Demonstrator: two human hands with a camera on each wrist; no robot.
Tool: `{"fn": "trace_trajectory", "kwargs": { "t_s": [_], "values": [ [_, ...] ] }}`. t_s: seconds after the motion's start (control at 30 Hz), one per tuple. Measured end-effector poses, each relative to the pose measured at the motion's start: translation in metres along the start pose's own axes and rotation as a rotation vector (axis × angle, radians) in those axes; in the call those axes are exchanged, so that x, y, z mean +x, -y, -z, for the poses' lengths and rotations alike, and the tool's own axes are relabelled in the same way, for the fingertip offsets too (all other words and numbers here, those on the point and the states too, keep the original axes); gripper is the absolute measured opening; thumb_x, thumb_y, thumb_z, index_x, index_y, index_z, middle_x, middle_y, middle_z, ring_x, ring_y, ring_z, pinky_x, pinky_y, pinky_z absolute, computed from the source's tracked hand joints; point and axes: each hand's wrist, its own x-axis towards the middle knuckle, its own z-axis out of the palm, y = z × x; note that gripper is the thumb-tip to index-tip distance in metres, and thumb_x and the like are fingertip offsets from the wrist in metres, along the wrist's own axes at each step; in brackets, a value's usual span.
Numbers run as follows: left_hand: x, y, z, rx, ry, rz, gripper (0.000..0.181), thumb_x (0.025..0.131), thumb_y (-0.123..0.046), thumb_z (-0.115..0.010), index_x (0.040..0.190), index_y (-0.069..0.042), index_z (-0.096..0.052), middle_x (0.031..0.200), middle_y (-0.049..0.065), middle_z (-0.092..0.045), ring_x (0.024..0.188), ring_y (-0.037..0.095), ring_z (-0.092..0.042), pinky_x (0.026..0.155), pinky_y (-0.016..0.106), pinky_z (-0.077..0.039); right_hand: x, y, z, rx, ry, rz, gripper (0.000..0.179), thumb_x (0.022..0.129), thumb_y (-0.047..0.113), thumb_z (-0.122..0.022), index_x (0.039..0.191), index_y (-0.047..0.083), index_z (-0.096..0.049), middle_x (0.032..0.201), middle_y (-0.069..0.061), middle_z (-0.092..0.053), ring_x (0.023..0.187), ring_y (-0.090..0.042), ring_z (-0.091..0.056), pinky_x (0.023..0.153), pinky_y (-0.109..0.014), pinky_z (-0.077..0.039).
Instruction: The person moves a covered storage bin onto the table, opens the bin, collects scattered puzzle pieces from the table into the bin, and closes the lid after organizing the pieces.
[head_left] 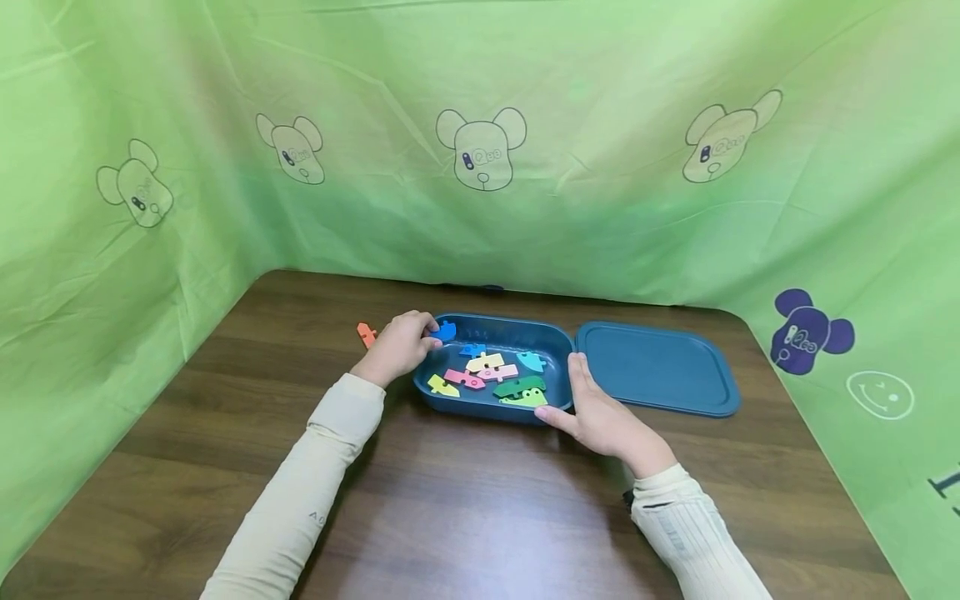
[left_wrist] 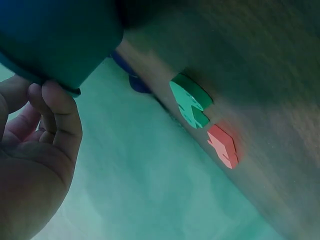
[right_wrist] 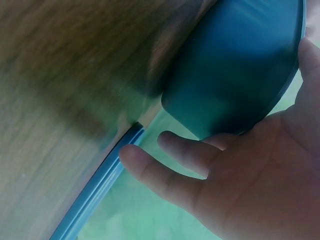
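Observation:
A dark blue oval-cornered box (head_left: 480, 407) stands on the table, holding several colourful puzzle pieces, among them a green piece with a frog-like face (head_left: 528, 397), a pink one (head_left: 465, 379) and a yellow one (head_left: 443, 386). At the box's left end my left hand (head_left: 397, 346) pinches a blue puzzle piece (head_left: 446, 331) over the rim. That piece is hidden in the left wrist view. My right hand (head_left: 603, 421) rests against the box's right end, its fingers fairly straight and the thumb at the front corner.
Right of the box lies its flat blue lid (head_left: 660, 368). Left of my left hand are an orange puzzle piece (head_left: 366, 335) and a green piece (left_wrist: 190, 100), the latter seen only in the left wrist view. A green printed cloth (head_left: 480, 233) surrounds the wooden table (head_left: 450, 517).

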Motion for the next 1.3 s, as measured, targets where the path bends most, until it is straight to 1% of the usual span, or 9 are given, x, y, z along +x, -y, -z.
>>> {"fn": "trace_trajectory", "kwargs": {
  "t_s": [0.37,0.6,0.7,0.77,0.9,1.0,1.07,1.17,1.3],
  "values": [
    [-0.002,-0.001,-0.003,0.042,-0.018,-0.005,0.031,0.097,-0.023,-0.071,0.122,-0.005,-0.067,0.107,0.008,-0.061,0.094,0.024,-0.059,0.086,0.04,-0.052,0.001,0.0,0.0,0.004,0.005,0.001,0.114,0.095,0.069,-0.052,0.156,-0.009,0.006,0.163,-0.03,0.008,0.149,-0.046,-0.002,0.116,-0.059,-0.016],
    [-0.002,0.001,-0.005,0.093,-0.004,-0.025,0.035,0.096,-0.023,-0.073,0.126,-0.006,-0.068,0.116,0.008,-0.063,0.104,0.026,-0.063,0.091,0.045,-0.051,0.002,-0.003,-0.001,0.001,-0.006,0.005,0.116,0.094,0.07,-0.051,0.156,-0.009,0.006,0.162,-0.03,0.008,0.149,-0.045,-0.002,0.116,-0.059,-0.016],
    [-0.002,0.002,-0.006,0.043,-0.008,-0.021,0.033,0.097,-0.019,-0.071,0.127,-0.005,-0.068,0.118,0.008,-0.063,0.106,0.026,-0.062,0.093,0.044,-0.05,0.002,-0.004,-0.001,0.004,-0.003,0.004,0.116,0.094,0.071,-0.051,0.156,-0.009,0.006,0.163,-0.03,0.008,0.149,-0.045,-0.001,0.116,-0.059,-0.016],
    [-0.003,0.005,-0.004,-0.027,-0.027,-0.026,0.03,0.098,-0.015,-0.069,0.126,-0.004,-0.068,0.118,0.008,-0.064,0.106,0.026,-0.062,0.094,0.043,-0.051,0.002,-0.003,-0.001,0.006,-0.001,0.005,0.116,0.094,0.071,-0.051,0.156,-0.009,0.006,0.163,-0.03,0.008,0.149,-0.045,-0.001,0.116,-0.059,-0.015],
    [-0.003,0.018,0.006,-0.166,-0.104,-0.059,0.023,0.099,-0.007,-0.064,0.121,-0.001,-0.068,0.115,0.012,-0.066,0.102,0.028,-0.063,0.09,0.043,-0.051,0.002,-0.002,0.0,0.009,-0.004,0.009,0.115,0.094,0.07,-0.052,0.156,-0.009,0.006,0.162,-0.03,0.008,0.149,-0.045,-0.001,0.116,-0.059,-0.015],
    [-0.002,0.034,0.019,-0.202,-0.154,-0.062,0.021,0.1,-0.002,-0.061,0.119,0.001,-0.069,0.112,0.015,-0.067,0.099,0.029,-0.064,0.088,0.043,-0.051,0.002,-0.002,0.0,0.003,-0.005,0.012,0.116,0.094,0.07,-0.052,0.156,-0.009,0.006,0.162,-0.031,0.008,0.149,-0.045,-0.001,0.116,-0.059,-0.016],
    [-0.001,0.046,0.026,-0.22,-0.159,-0.029,0.022,0.1,-0.001,-0.059,0.119,0.002,-0.068,0.112,0.018,-0.068,0.096,0.033,-0.066,0.086,0.044,-0.051,0.002,-0.002,0.0,0.0,-0.003,0.011,0.116,0.094,0.071,-0.051,0.156,-0.009,0.006,0.162,-0.031,0.008,0.149,-0.045,-0.001,0.116,-0.058,-0.016],
    [-0.002,0.065,0.034,-0.201,-0.138,0.041,0.024,0.099,-0.001,-0.058,0.121,0.005,-0.066,0.114,0.021,-0.068,0.096,0.035,-0.065,0.086,0.046,-0.05,0.002,-0.002,0.0,-0.002,-0.001,0.008,0.116,0.094,0.071,-0.051,0.156,-0.009,0.006,0.162,-0.03,0.008,0.149,-0.045,-0.001,0.116,-0.058,-0.016],
    [-0.007,0.086,0.034,-0.065,-0.063,0.157,0.029,0.098,-0.007,-0.062,0.124,0.005,-0.065,0.114,0.021,-0.067,0.104,0.035,-0.062,0.092,0.049,-0.047,0.002,-0.002,0.0,-0.001,0.003,0.003,0.116,0.094,0.071,-0.051,0.156,-0.009,0.006,0.163,-0.03,0.008,0.15,-0.045,-0.001,0.116,-0.058,-0.015]
  ]
}}
